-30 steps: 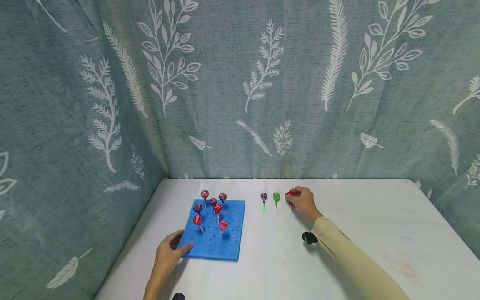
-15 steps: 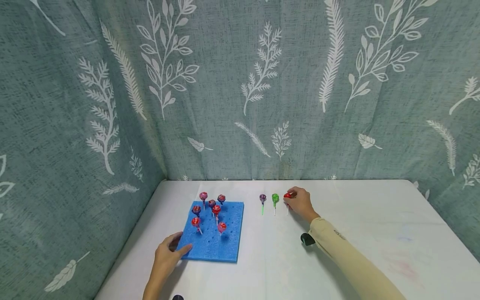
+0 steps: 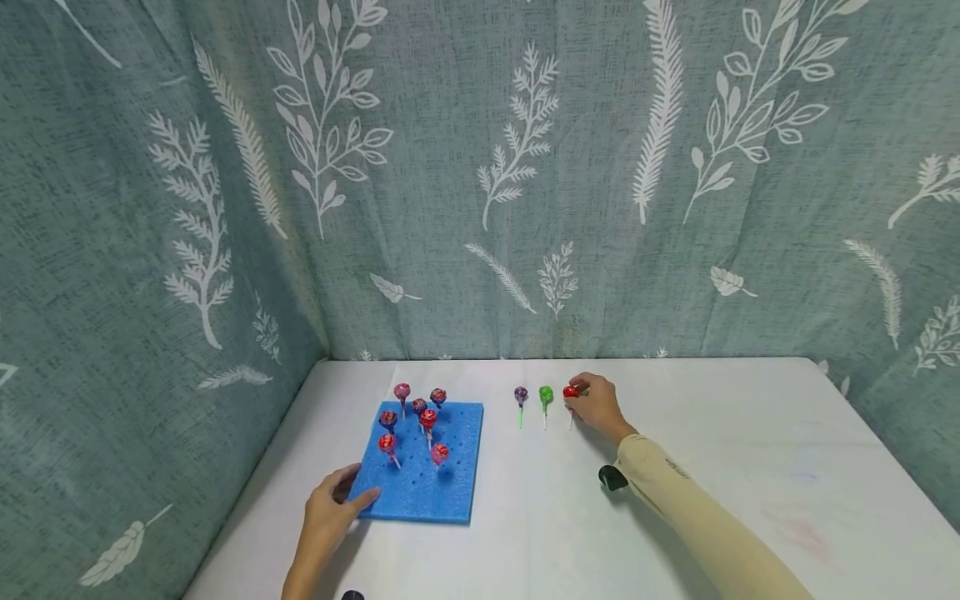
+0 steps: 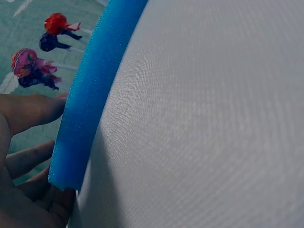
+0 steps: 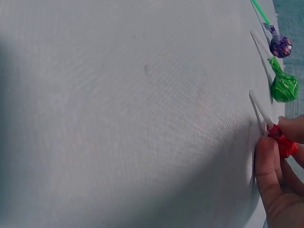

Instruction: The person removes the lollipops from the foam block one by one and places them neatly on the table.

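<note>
My right hand (image 3: 600, 404) pinches a red-wrapped lollipop (image 5: 286, 146) by its head, thumb on one side and fingers on the other; its white stick points toward the table's front. Beside it on the table lie a green lollipop (image 3: 546, 393) with a white stick and a purple lollipop (image 3: 521, 393) with a green stick. At the left, my left hand (image 3: 327, 508) grips the front left corner of a blue foam board (image 3: 442, 496), thumb on top and fingers round the edge. Several red, pink and dark-wrapped lollipops stand in the board, some leaning, among small holes.
A green leaf-patterned curtain (image 3: 450, 208) hangs behind and left of the white table (image 3: 675, 400). A small black object (image 3: 612, 477) shows beside the right wrist, and another black object (image 3: 352, 595) sits at the lower edge near the left forearm.
The right fingers have shifted slightly on the red lollipop, and more of its stick shows. The left hand stays at the board; the whole view has drifted a little.
</note>
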Demonstrator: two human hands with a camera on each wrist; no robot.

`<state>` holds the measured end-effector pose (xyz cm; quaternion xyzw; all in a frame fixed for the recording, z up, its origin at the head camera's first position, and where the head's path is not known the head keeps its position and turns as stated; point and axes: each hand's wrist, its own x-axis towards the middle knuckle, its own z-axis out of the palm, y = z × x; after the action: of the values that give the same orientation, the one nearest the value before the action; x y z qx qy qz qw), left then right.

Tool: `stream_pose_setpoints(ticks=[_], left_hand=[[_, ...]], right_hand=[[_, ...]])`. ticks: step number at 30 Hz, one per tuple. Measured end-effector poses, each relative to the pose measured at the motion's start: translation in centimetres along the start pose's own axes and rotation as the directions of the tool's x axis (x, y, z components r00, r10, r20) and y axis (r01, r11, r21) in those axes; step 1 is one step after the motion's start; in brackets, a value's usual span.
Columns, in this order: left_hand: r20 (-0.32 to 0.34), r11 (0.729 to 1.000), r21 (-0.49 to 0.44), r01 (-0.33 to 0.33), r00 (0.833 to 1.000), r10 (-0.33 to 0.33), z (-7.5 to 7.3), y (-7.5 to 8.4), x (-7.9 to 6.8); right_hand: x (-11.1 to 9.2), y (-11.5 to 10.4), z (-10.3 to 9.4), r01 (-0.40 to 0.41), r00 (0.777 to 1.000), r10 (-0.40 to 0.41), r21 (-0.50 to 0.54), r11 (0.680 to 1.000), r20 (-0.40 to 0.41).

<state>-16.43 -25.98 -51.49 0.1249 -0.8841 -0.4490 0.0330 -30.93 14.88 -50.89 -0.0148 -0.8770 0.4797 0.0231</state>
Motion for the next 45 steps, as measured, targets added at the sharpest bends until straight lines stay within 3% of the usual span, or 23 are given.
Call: stream_pose_setpoints(ticks=[7,13,18,28,35,45], left_hand=[[0.004,1.0,-0.008,0.006,1.0,-0.006,-0.2,-0.2,-0.2],[0.001,1.0,-0.018,0.009,1.0,-0.009,-0.1,0.1,-0.2],[-0.009,1.0,-0.019,0.009,1.0,-0.009,0.0,0.4,-0.2],[-0.006,0.999,-0.033,0.017,1.0,-0.017,0.0,0.4,-0.1],[-0.003,1.0,-0.018,0.014,1.0,-0.014,0.0,0.7,-0.3],[-0.015,0.999,-0.017,0.034,0.999,-0.034,0.1,0.8,-0.4]], right_hand=[[-0.4,-0.5,-0.3,0.025,1.0,-0.025,-0.041,0.999,0.012],[-0.8,-1.6,-1.1,0.113,0.993,-0.116,-0.069,0.991,-0.036],[-0.8,-2.4,-1.2,0.171,0.985,-0.172,-0.037,0.985,-0.02],[-2.1,-4.5,-0.1,0.23,0.972,-0.232,0.036,0.973,0.048],[-3.1,-6.0,0.6,0.308,0.948,-0.313,0.087,0.947,0.051],[-4.4,-7.7,2.0,0.311,0.943,-0.322,0.124,0.942,0.08]])
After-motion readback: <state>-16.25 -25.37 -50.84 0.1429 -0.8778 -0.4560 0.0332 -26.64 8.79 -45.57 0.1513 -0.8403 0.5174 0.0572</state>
